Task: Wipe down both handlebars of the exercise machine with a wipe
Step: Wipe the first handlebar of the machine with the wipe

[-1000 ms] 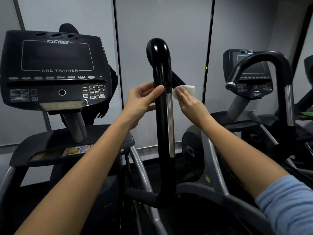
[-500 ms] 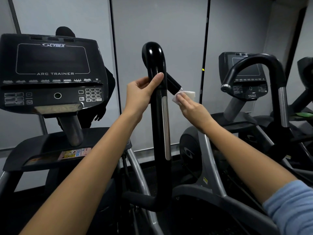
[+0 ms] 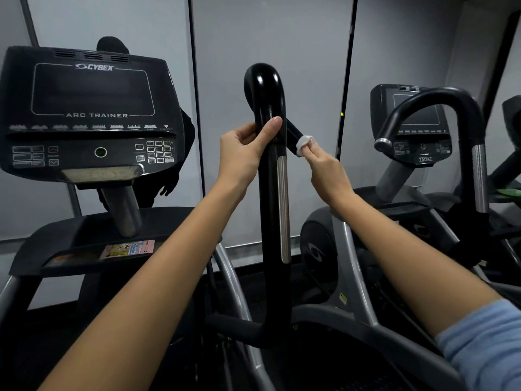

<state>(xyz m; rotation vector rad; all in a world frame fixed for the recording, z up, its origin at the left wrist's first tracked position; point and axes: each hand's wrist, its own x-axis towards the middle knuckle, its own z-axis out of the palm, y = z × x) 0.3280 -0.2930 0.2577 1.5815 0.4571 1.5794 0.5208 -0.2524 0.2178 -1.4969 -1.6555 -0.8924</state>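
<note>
Black and glossy, the handlebar [image 3: 272, 193] rose between the two hands, its hooked top curling back above them and its short end piece [image 3: 293, 134] half hidden behind the upright; the bar's foot ran out of sight into dark frame below the forearms. The fingers of the left hand [image 3: 242, 153] were lost behind the bar, so only the thumb showed, laid across its front just above a silver strip [image 3: 283, 210]. That hand gripped the bar loosely. The right hand [image 3: 324, 165] pinched a small white wipe [image 3: 303, 141] between fingertips and thumb and pressed it against the tip of the end piece, just right of the upright. How much of the wipe was folded under the fingers could not be made out.

Left of the left hand stood a console [image 3: 90, 114] marked "ARC TRAINER", with a dark figure's reflection partly covered behind it. Right of the right hand stood a second machine [image 3: 411, 122], its own curved bar [image 3: 439, 108] crossing its screen. A blue sleeve [image 3: 487, 351] was cut off at the lower right corner.
</note>
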